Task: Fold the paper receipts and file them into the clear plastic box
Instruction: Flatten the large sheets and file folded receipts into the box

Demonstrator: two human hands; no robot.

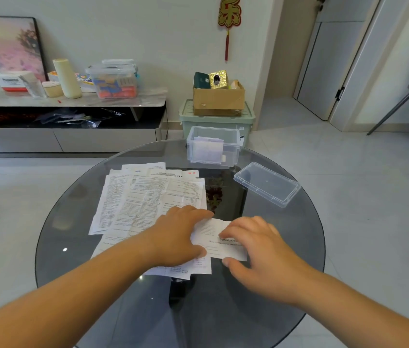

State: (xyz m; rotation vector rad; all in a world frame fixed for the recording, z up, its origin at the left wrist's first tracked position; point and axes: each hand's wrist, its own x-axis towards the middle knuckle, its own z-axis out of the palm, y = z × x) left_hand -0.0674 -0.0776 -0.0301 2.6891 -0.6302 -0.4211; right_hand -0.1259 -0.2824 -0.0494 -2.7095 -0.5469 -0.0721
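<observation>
I'm partway through, closer to the start than the finish by my reckoning. The clear plastic box [213,146] stands open at the far edge of the round glass bench [288,237], and I can see a few pale folded slips already leaning inside it on its left side, so some filing is done. Its lid [267,183] lies off to the right of it, apart from the box.

The receipt in hand [219,238] sits near the middle of the bench, just right of the pile, and looks folded down to a small rectangle. My left hand [180,234] lies flat on its left part, fingers fairly straight and together, pressing down. My right hand [256,247] has bent fingers [224,234] resting tip-down on the paper's right part, thumb at its near edge. I cannot tell whether the thumb hooks under the sheet or only touches it.

What's left is most of the job: a spread pile of unfolded receipts [148,204], several sheets overlapping, lies to the left, partly under my left hand. Each needs folding and carrying to the box, and I judge the lid goes on last.
</observation>
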